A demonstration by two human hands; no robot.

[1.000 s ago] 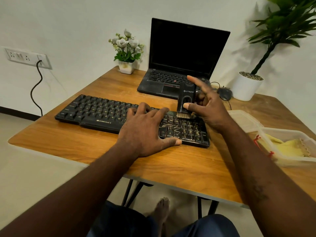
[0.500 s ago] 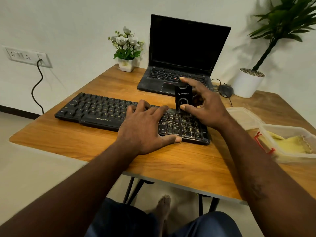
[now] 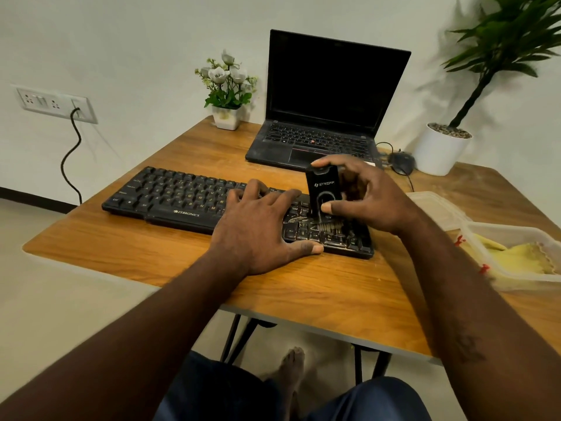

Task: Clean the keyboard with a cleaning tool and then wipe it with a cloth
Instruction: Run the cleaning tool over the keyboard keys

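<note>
brush pass under way at right end of keyboard; wipe not started

- black full-size plastic keyboard (image 3: 182, 196) lies flat on the wooden table (image 3: 303, 293), long edge toward the person.
- left hand (image 3: 258, 226) lies palm-down on the keyboard's middle-right keys. fingers spread and straight, thumb along the keyboard's front edge. looks like it's bracing the board, not gripping.
- right hand (image 3: 370, 196) holds the black rectangular plastic cleaning tool (image 3: 323, 189) upright over the keyboard's right end. thumb pinches the near face, index finger hooks over the top; the other fingers curl behind it, contact there can't be seen.
- tan bristles (image 3: 329, 226) at the tool's lower end touch the keys of the right-hand block.
- pale streaks and specks show on keys around the bristles, so that block isn't clean yet.
- can't tell whether the keys at the keyboard's left end have been brushed; no obvious debris there at this resolution.
- yellow cloth (image 3: 516, 253) sits in a clear plastic tub (image 3: 513, 230) well to the right of the keyboard, untouched by either hand.

estimate: in step one, the brushing. left: finish the right block, put the tool down, fetch the cloth, wipe the whole board.
</note>
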